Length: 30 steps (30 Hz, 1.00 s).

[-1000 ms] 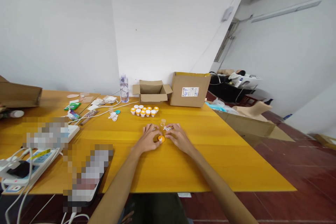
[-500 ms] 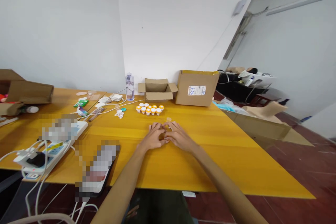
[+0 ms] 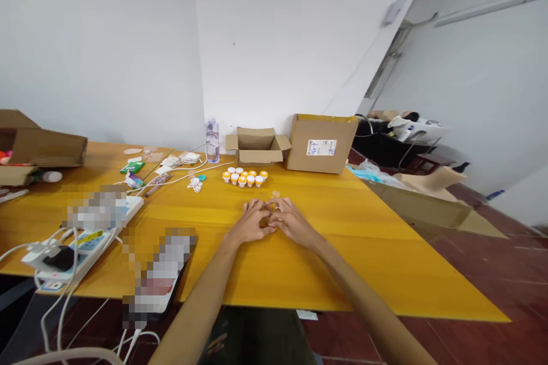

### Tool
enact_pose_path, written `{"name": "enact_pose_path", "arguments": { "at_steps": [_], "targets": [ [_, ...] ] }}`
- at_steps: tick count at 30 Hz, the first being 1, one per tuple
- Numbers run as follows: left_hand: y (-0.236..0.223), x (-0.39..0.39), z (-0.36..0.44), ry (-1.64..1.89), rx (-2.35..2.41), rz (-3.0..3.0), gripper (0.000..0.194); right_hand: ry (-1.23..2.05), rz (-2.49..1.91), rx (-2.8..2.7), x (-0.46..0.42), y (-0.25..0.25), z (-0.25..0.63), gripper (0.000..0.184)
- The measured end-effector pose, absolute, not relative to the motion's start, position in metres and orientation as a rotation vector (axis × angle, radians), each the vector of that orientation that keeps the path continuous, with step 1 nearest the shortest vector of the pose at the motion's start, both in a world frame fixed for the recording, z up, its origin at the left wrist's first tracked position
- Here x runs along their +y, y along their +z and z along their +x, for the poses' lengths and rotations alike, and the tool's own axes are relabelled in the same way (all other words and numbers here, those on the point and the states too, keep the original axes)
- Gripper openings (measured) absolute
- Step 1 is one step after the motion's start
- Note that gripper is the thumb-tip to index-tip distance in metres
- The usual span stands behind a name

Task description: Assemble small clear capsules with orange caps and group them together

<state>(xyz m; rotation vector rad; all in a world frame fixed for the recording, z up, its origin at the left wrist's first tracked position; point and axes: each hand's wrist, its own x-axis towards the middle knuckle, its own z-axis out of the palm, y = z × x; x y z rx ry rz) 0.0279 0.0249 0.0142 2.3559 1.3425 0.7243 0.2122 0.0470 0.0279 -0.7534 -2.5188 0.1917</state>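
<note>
Close together over the middle of the wooden table (image 3: 342, 262), my left hand (image 3: 251, 222) and my right hand (image 3: 293, 222) meet at the fingertips, with fingers curled inward. Whatever lies between them is small and mostly hidden. A little pale scrap (image 3: 276, 194) lies just beyond my right fingers. Farther back stands a cluster of small white-and-orange capped pieces (image 3: 242, 181), set close together in rows. Behind that cluster sits a small cardboard box (image 3: 259, 155) with its flaps spread.
A larger cardboard box (image 3: 322, 145) and a water bottle (image 3: 212, 141) stand by the wall. To the left are a phone (image 3: 165, 279), a power strip (image 3: 92, 245) with cables, and small white parts (image 3: 196, 185). Another carton (image 3: 49, 148) is at the far left.
My view has shifted very slightly. Both hands stay in nearly the same place, with only tiny movement of the right fingers.
</note>
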Motion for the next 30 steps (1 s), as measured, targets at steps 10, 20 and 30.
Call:
{"name": "enact_pose_path", "arguments": {
  "at_steps": [10,20,30],
  "targets": [
    [0.012,0.026,0.027,0.767,1.326,2.369,0.017,0.182,-0.796,-2.342,0.054,0.012,0.229,0.014],
    [0.014,0.025,0.027,0.746,1.329,2.378,0.016,0.094,-0.773,-2.447,0.051,0.016,0.225,0.013],
    [0.015,0.025,0.027,0.741,1.311,2.365,0.016,0.051,-0.751,-2.481,0.052,0.017,0.225,0.016]
  ]
}}
